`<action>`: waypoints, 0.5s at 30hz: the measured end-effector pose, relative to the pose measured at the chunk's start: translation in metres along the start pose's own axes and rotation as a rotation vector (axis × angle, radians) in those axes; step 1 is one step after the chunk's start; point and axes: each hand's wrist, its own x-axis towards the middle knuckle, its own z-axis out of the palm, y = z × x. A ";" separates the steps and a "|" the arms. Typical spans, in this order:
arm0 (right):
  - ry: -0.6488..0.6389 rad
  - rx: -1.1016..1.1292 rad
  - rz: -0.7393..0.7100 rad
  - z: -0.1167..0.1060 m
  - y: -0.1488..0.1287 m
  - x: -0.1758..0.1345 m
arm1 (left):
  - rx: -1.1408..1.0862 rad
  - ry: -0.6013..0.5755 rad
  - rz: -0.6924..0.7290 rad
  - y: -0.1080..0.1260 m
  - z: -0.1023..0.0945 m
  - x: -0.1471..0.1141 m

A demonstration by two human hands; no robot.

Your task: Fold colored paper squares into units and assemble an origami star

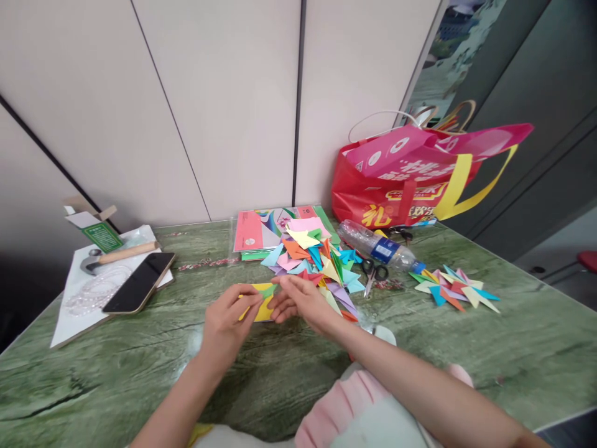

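My left hand (233, 314) is closed, pinching a small piece of green folded paper (268, 292) between thumb and fingertips. From the other side my right hand (303, 303) meets the same piece, its thumb at the paper's right end and its other fingers curled below. Under the fingers lies a yellow square (264, 312), partly hidden by both hands. Just beyond my right hand is a loose heap of folded paper pieces (321, 249) in many colours. A smaller group of folded pieces (454, 289) lies farther right on the green marbled table (153, 367).
Scissors (371, 274) and a clear plastic bottle (380, 246) lie right of the heap. Behind stands a red gift bag (373, 180). Coloured paper packs (249, 233) lie under the heap. At left are a phone (140, 283), hammer (125, 252) and small box (100, 235).
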 end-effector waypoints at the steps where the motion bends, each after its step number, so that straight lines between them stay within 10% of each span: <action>1: -0.008 0.004 -0.015 0.000 0.000 -0.001 | -0.026 -0.044 0.019 -0.002 0.002 -0.001; 15: 0.110 -0.430 -0.374 -0.003 0.007 -0.003 | -0.595 -0.216 -0.748 0.006 0.008 0.007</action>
